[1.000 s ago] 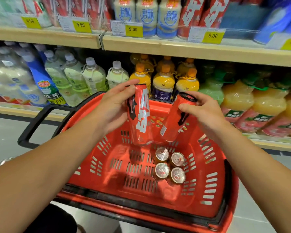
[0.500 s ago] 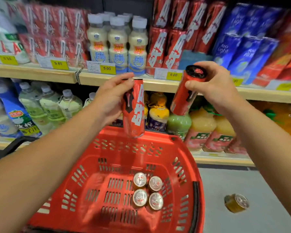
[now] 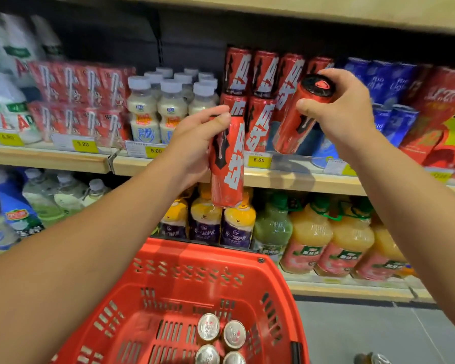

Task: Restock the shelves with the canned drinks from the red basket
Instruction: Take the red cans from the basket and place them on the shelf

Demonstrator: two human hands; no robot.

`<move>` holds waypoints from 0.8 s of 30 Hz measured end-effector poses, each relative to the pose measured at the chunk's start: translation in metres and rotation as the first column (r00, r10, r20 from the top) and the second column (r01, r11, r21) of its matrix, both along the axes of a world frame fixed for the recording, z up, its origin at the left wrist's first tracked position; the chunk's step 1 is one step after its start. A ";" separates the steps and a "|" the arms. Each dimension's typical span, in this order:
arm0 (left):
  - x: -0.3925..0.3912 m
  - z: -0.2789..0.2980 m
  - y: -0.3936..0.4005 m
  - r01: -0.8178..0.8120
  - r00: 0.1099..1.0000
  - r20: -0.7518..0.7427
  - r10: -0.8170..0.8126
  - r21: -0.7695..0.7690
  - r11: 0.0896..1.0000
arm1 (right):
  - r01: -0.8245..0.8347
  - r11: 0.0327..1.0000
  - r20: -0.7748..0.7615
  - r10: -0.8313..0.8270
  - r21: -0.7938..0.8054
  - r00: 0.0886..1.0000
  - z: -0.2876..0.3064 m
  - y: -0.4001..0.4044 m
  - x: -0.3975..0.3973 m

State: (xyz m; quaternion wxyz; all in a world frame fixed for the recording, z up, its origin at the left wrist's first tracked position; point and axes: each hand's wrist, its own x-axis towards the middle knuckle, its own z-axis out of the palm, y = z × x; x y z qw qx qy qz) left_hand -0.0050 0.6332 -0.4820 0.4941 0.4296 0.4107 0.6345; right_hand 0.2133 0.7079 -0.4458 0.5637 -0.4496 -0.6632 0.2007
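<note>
Shop aisle, wooden shelving [image 3: 286, 177] with yellow price tags along the front edge; grey floor [image 3: 365, 327] at lower right.

Left hand [image 3: 195, 145]: fingers and thumb wrapped round the upper half of a tall red drinks can with white lettering [image 3: 227, 164]. Can upright, held in the air in front of the shelf edge, its base hanging below the shelf board and over the yellow-capped bottles [image 3: 238, 222] on the shelf beneath.

Right hand [image 3: 344, 111]: grasping a second tall red can with a black top [image 3: 300, 114] by its upper end, thumb on the near side, fingers over the far side. Can tilted, top toward the onlooker, base angled down toward the shelf. It sits just in front of the stacked row of matching red cans [image 3: 258, 101], two tiers high, directly beyond both hands.

Left of the left hand: white bottles with pale caps [image 3: 168, 109], then red cartons [image 3: 74, 103]. Right of the right hand: blue cans [image 3: 389, 101].

Below both forearms: red plastic slotted basket [image 3: 184, 279]. Four silver-topped cans [image 3: 221, 337] stand upright in a tight cluster on its floor, touching one another.

Lower right corner, on the floor: one can-like object [image 3: 371, 359], mostly cut off; cannot tell what it is.
</note>
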 end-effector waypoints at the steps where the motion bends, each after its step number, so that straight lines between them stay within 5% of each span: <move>1: 0.001 0.001 0.003 -0.001 1.000 -0.010 0.001 -0.007 1.000 | 0.002 1.000 -0.001 -0.002 -0.002 1.000 0.001 0.004 0.001; 13: 0.002 0.007 0.029 0.000 0.998 -0.059 0.000 -0.007 1.000 | -0.045 0.988 -0.015 0.043 -0.148 0.999 -0.010 0.057 -0.006; 24: 0.000 0.001 0.035 0.016 1.000 -0.019 -0.016 -0.016 1.000 | 0.005 0.974 0.243 0.052 -0.227 0.969 -0.018 0.064 -0.011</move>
